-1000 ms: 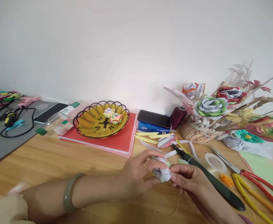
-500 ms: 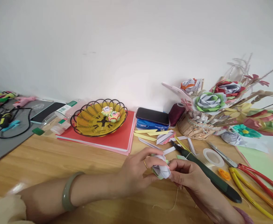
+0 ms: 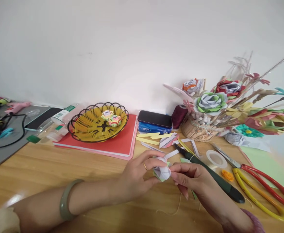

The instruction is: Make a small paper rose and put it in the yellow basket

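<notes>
My left hand point(image 3: 137, 174), with a ring and a green bangle at the wrist, is closed round a small folded paper flower point(image 3: 162, 171) of white and pale green paper. My right hand point(image 3: 192, 178) pinches the same flower from the right with its fingertips. Both hands hover just above the wooden table point(image 3: 47, 168). A thin thread point(image 3: 173, 210) lies on the table below them. A dark green tool point(image 3: 217, 179) lies just right of my right hand.
A yellow wire basket point(image 3: 95, 127) holding two small paper flowers sits on red paper sheets point(image 3: 119, 144). Behind are a phone on a tissue pack point(image 3: 153, 123), paper strips point(image 3: 153, 139), a basket of paper flowers point(image 3: 205, 126), tape roll point(image 3: 216, 158), scissors point(image 3: 260, 181), and tools at left.
The view has drifted so that everything sits a little further left and higher. My hands stay on the paper flower, turning it slightly.
</notes>
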`<move>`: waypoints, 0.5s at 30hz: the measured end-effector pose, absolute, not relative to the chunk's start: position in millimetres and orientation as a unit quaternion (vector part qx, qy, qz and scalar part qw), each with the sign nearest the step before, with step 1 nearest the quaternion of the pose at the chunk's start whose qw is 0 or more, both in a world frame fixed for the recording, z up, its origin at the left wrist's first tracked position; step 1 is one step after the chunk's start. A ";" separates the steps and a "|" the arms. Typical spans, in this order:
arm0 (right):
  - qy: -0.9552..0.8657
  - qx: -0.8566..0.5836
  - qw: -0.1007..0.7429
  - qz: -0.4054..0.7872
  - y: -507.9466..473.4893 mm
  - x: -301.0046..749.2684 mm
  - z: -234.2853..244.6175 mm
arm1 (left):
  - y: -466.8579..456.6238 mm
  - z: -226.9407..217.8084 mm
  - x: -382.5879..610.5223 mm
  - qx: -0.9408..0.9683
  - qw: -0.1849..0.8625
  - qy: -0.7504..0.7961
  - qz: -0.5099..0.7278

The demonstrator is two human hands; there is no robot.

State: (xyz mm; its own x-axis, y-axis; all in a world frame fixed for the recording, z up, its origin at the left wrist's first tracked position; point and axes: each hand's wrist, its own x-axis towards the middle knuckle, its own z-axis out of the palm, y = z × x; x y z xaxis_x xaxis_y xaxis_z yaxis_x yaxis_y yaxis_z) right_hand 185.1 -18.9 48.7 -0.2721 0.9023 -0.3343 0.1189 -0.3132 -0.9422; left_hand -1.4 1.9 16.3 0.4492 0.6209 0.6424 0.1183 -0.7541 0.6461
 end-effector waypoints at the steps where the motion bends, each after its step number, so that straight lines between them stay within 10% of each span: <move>1: -0.493 -0.518 0.312 0.625 -18.9 185.3 48.2 | 1.8 16.0 -1.3 0.811 0.263 0.228 0.471; 15: -0.447 -0.525 0.334 0.643 -21.6 179.2 49.9 | -0.1 17.5 0.5 0.827 0.243 0.213 0.460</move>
